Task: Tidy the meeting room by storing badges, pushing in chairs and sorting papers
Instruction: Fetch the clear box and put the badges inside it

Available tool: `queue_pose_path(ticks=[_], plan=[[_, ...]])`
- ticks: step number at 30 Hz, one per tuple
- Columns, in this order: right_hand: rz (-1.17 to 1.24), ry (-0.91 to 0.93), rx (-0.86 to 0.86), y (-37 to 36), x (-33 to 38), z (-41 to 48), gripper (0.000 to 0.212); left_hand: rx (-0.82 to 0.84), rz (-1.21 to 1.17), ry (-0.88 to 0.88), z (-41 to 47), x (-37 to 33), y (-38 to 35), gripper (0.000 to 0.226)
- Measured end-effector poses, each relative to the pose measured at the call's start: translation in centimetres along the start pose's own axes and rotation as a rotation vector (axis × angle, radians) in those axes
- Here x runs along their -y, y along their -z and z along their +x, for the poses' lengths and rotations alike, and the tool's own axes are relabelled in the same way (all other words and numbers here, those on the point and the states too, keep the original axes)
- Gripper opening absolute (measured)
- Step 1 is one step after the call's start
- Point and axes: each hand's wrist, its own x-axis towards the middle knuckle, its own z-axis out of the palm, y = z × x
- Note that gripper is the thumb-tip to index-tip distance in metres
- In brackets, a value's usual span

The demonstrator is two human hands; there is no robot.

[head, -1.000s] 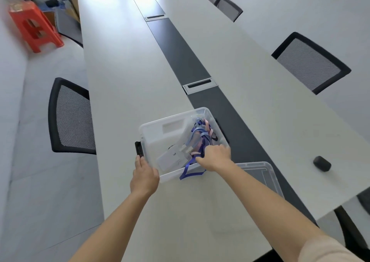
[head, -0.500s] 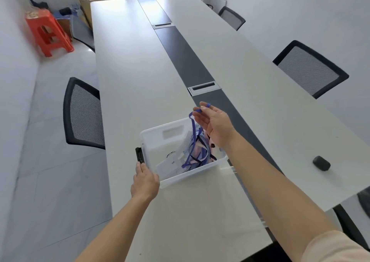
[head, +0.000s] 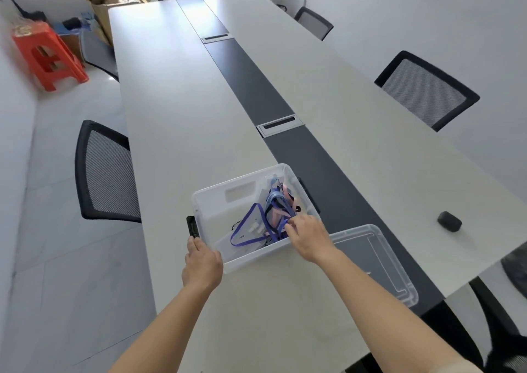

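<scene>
A clear plastic box (head: 242,181) stands on the near part of the long white worktop (head: 182,116), just left of the dark strip (head: 248,73) that runs down its middle. Inside the box lies a tangle of badges (head: 273,210): blue and pink straps heaped towards the right side, with a pale card or two under them and one blue loop spread towards the near wall.

The left grip (head: 203,264) holds the box at its near left corner. The thumb points up to the black latch (head: 192,225) on the left wall, and the fingers are tucked against the plastic. The right grip (head: 309,237) reaches over the near right rim with its fingers bent down into the straps, closed on the blue ones.

The box's clear lid (head: 376,258) lies flat on the worktop, just right of the box and nearer the worktop's end. A small black object (head: 449,221) sits well apart on the right half.

A black mesh chair (head: 105,173) stands at the left edge and another chair (head: 427,93) at the right edge, both with their backs close to the worktop. In the far left corner are a red stool (head: 48,56) and a cardboard carton (head: 108,4).
</scene>
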Motion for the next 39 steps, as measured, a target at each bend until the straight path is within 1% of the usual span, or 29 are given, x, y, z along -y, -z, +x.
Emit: queue_pose_path(ticks=[2, 3, 5, 8, 10, 11, 13, 15, 18, 19, 21, 23, 26, 28, 29, 31, 32, 33, 35, 37, 39], plan=[[0.042, 0.023, -0.106, -0.2, -1.1, -0.8, 0.034, -0.017, -0.017, -0.008, 0.5, -0.4, 0.1, 0.056], [0.043, 0.014, -0.135, -0.2, -1.5, -1.2, 0.038, -0.034, -0.037, -0.012, 0.7, -0.5, 0.3, 0.055], [0.099, -0.058, -0.180, 0.1, -2.5, -2.2, 0.048, -0.090, -0.105, -0.020, 1.0, -0.9, 0.4, 0.058], [0.191, -0.260, -0.185, -0.1, -5.3, -3.6, 0.060, -0.215, -0.297, 0.023, -0.1, -1.4, -0.4, 0.080], [0.213, -0.409, -0.142, -0.5, -8.2, -4.4, 0.066, -0.269, -0.508, 0.146, -2.0, -2.3, -2.3, 0.091], [0.203, -0.476, -0.114, -0.7, -9.6, -4.8, 0.069, -0.265, -0.594, 0.226, -3.0, -2.9, -3.5, 0.093], [0.177, -0.599, -0.063, -1.2, -12.4, -5.4, 0.076, -0.186, -0.663, 0.381, -5.0, -4.5, -6.4, 0.089], [0.173, -0.705, -0.021, -1.5, -14.8, -5.9, 0.082, -0.004, -0.668, 0.472, -6.6, -6.2, -9.1, 0.079], [0.135, -0.812, 0.046, -1.7, -17.9, -6.2, 0.087, 0.349, -0.712, 0.508, -8.6, -9.5, -12.0, 0.065], [0.118, -0.830, 0.061, -1.8, -18.8, -6.2, 0.088, 0.409, -0.720, 0.492, -9.0, -10.8, -12.6, 0.064], [0.113, -0.838, 0.080, -1.8, -20.1, -5.9, 0.087, 0.446, -0.740, 0.460, -9.1, -12.9, -13.4, 0.065], [0.155, -0.835, 0.069, -1.8, -21.0, -5.6, 0.083, 0.454, -0.775, 0.482, -9.1, -14.9, -14.1, 0.065], [0.232, -0.910, -0.015, -1.0, -21.9, -5.6, 0.073, 0.389, -0.762, 0.534, -8.9, -16.3, -15.1, 0.064], [0.313, -0.960, -0.122, 0.1, -22.6, -6.0, 0.062, 0.335, -0.686, 0.504, -9.1, -16.8, -15.3, 0.060], [0.359, -0.967, -0.196, 0.7, -22.9, -6.3, 0.055, 0.307, -0.651, 0.469, -9.3, -17.2, -15.2, 0.054], [0.441, -0.957, -0.339, 1.9, -23.4, -6.9, 0.044, 0.210, -0.586, 0.349, -9.9, -18.0, -14.8, 0.035], [0.467, -0.945, -0.400, 2.6, -23.4, -7.2, 0.042, 0.150, -0.552, 0.259, -10.4, -18.4, -14.4, 0.029], [0.491, -0.928, -0.450, 3.2, -23.3, -7.5, 0.044, 0.097, -0.526, 0.156, -11.0, -18.9, -13.9, 0.026], [0.540, -0.888, -0.528, 4.5, -22.6, -7.4, 0.053, 0.034, -0.524, -0.022, -11.9, -19.3, -12.8, 0.025], [0.568, -0.826, -0.563, 5.9, -21.2, -6.5, 0.060, -0.004, -0.580, -0.112, -11.9, -19.2, -10.9, 0.029], [0.585, -0.732, -0.555, 7.2, -18.9, -4.9, 0.055, -0.067, -0.674, -0.143, -10.8, -18.5, -8.1, 0.035]])
